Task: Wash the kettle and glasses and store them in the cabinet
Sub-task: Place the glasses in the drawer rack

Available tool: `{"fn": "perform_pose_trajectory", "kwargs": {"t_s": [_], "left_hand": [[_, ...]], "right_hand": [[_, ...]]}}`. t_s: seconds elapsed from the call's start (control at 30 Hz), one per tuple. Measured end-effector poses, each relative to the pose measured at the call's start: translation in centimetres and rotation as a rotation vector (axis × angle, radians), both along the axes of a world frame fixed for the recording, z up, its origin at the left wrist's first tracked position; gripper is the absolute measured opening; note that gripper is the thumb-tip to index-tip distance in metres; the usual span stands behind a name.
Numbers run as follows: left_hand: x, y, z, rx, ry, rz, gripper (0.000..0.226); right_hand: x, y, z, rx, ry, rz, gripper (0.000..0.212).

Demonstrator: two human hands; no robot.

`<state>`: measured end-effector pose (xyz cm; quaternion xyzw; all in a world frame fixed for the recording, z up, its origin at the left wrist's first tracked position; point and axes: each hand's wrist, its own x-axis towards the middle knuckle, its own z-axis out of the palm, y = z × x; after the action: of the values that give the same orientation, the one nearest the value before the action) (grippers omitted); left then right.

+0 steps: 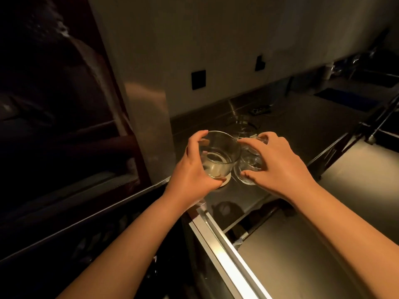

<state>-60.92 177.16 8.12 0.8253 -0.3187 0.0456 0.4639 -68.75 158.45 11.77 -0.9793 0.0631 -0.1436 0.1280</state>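
My left hand grips a clear tumbler glass from its left side, fingers over the rim and thumb at the base. The glass stands on or just above a small pale coaster on the steel counter. My right hand curls round a second clear glass right beside the first; the two glasses nearly touch. Behind them stands another clear glass vessel, dim and hard to make out. No kettle is clearly visible.
A tall steel panel rises just left of the glasses. A wall with dark sockets backs the counter, and a cable with a plug lies at its rear. A sink area sits far right. Counter edge and rails run below.
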Motion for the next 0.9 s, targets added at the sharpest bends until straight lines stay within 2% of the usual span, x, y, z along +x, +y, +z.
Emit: {"fn": "perform_pose_trajectory", "kwargs": {"t_s": [0.27, 0.43, 0.63, 0.9], "left_hand": [[-4.9, 7.4, 1.4, -0.027, 0.008, 0.096, 0.114], [-7.8, 12.9, 1.2, -0.045, 0.041, 0.166, 0.114], [-11.0, 18.6, -0.6, -0.053, 0.035, 0.304, 0.114], [-14.8, 23.6, -4.5, -0.114, 0.181, 0.396, 0.112]], "right_hand": [[-3.6, 5.7, 3.5, -0.045, -0.047, 0.164, 0.073], [-4.6, 10.6, 4.3, -0.042, -0.011, 0.282, 0.072], [-5.4, 16.2, 2.9, 0.006, 0.023, 0.416, 0.071], [-6.6, 21.5, -0.1, -0.039, 0.043, 0.537, 0.074]]}}
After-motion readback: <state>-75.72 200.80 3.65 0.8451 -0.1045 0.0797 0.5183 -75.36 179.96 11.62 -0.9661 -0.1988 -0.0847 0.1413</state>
